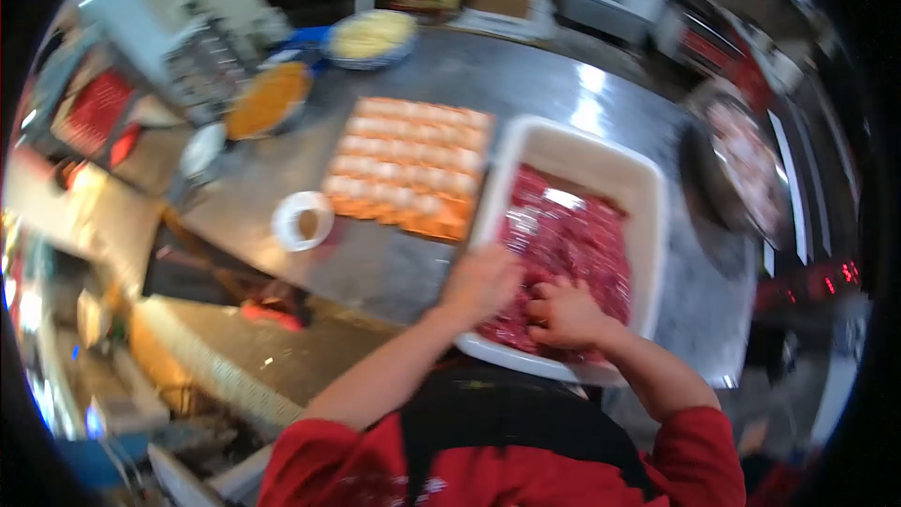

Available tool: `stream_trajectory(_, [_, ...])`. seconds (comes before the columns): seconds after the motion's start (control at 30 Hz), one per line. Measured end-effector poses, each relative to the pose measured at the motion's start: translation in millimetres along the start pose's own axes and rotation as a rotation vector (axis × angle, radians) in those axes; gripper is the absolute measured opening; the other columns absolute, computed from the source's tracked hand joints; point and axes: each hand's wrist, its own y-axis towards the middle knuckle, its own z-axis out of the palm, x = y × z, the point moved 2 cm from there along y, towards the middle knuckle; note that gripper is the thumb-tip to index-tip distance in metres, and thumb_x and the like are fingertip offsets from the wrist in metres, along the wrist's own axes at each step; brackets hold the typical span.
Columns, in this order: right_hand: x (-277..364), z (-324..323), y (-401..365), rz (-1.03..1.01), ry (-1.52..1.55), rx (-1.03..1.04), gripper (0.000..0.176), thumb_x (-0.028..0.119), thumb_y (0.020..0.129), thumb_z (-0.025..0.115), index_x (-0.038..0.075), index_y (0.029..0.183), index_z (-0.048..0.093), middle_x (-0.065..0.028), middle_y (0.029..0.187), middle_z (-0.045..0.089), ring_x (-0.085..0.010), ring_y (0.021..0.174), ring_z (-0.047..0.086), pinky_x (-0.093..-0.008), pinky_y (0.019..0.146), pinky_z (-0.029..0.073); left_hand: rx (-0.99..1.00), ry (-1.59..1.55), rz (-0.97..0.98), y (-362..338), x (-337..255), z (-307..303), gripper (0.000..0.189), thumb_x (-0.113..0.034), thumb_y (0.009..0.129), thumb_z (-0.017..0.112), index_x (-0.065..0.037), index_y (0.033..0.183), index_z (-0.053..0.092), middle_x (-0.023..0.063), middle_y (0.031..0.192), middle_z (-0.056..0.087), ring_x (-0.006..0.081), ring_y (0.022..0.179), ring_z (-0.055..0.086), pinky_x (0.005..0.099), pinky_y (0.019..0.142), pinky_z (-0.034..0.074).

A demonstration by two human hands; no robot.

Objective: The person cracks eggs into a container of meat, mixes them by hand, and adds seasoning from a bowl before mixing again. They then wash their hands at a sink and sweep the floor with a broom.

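A deep white tub [648, 216] stands on the metal table, with red raw meat [587, 239] in pieces filling its bottom. My left hand [483, 284] is over the tub's near left side, touching the meat; its fingertips are blurred. To its right, my right hand [568, 313] presses into the meat with curled fingers, partly sunk in it. Whether either hand grips a piece is hidden. Left of the tub lies an orange tray of eggs [408, 164], in rows.
A white cup [302, 221] stands left of the eggs. Behind are a bowl of yellow food [374, 36] and an orange-filled bowl [270, 101]. A large metal bowl of pale pieces [741, 155] is at the right, near a scale with red digits [821, 284].
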Motion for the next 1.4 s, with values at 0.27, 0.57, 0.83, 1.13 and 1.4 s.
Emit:
stream_trajectory(0.27, [-150.7,4.9,7.3,0.415,0.274,-0.614,0.047,0.024,0.073,0.067,0.014,0.117,0.054,-0.0218,0.136,0.039,-0.0491,0.125,0.036,-0.0537,0.101,0.036,-0.021,-0.065,-0.025,9.8,-15.2,-10.3,0.006,-0.003,0.076,0.067,-0.003,0.08,0.062,0.0117,0.076,0.059,0.0287,0.07,0.06,0.0359,0.061,0.049])
stream_trajectory(0.57, [-67.7,-42.3,119.0,0.445,0.258,-0.269,0.065,0.054,0.072,0.063,0.023,0.129,0.056,-0.0108,0.141,0.039,-0.0375,0.131,0.033,-0.0625,0.103,0.029,0.049,0.032,-0.031,9.5,-14.1,-4.2,0.008,-0.004,0.076,0.068,-0.003,0.08,0.061,0.0117,0.076,0.058,0.029,0.072,0.059,0.037,0.063,0.048])
stream_trajectory(0.83, [-23.0,29.6,-49.8,0.061,0.196,-0.23,0.041,0.044,0.076,0.068,0.013,0.102,0.066,-0.0081,0.112,0.054,-0.0309,0.106,0.051,-0.0508,0.085,0.039,0.075,-0.028,-0.074,11.7,-21.8,-9.3,0.009,0.0,0.077,0.067,-0.001,0.085,0.062,0.0119,0.08,0.059,0.0259,0.07,0.06,0.0326,0.061,0.049])
stream_trajectory(1.13, [-101.5,2.5,-43.9,0.331,0.242,-0.56,0.038,-0.001,0.068,0.066,0.006,0.105,0.061,-0.0157,0.122,0.05,-0.0375,0.108,0.053,-0.0409,0.089,0.047,0.046,-0.104,-0.15,12.0,-15.6,-14.1,0.012,0.006,0.076,0.066,0.001,0.087,0.063,0.0119,0.086,0.061,0.0195,0.07,0.06,0.0262,0.06,0.048])
stream_trajectory(1.4, [-171.7,-27.7,1.3,0.611,0.437,-0.835,0.036,0.02,0.082,0.066,0.002,0.112,0.06,-0.0238,0.114,0.057,-0.0382,0.105,0.057,-0.041,0.092,0.046,0.094,-0.075,-0.094,13.4,-8.9,-15.7,0.015,0.006,0.073,0.068,0.0,0.086,0.065,0.0132,0.085,0.062,0.0231,0.072,0.062,0.0291,0.062,0.051])
